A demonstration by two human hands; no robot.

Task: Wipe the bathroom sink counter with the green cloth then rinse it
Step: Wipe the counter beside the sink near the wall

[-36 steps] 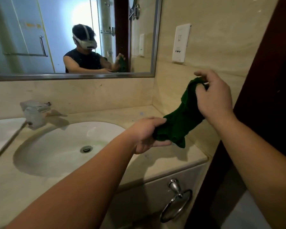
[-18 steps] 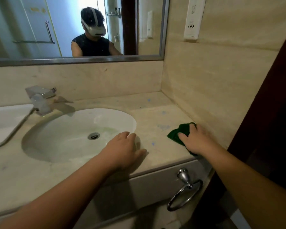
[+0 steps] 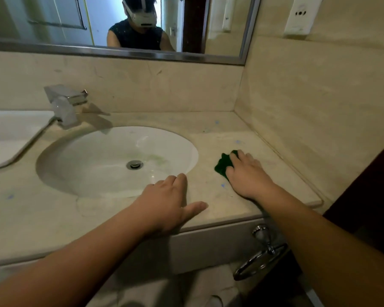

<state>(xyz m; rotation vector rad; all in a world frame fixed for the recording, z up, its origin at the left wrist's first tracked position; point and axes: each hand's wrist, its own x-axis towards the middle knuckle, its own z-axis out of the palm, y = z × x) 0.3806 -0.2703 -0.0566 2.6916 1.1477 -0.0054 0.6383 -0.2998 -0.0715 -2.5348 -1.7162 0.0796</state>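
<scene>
The right hand (image 3: 247, 173) presses flat on the bunched green cloth (image 3: 222, 165), right of the basin (image 3: 115, 160) on the tabletop (image 3: 217, 134); the left hand (image 3: 166, 202) rests spread, empty. Bunched so small, the cloth may skip the blue specks (image 3: 222, 185).

Dark green cloth (image 3: 223, 165); beige marbled counter (image 3: 220, 138), small blue specks; white basin (image 3: 98, 158), faint green smear; chrome faucet (image 3: 65, 103).
</scene>
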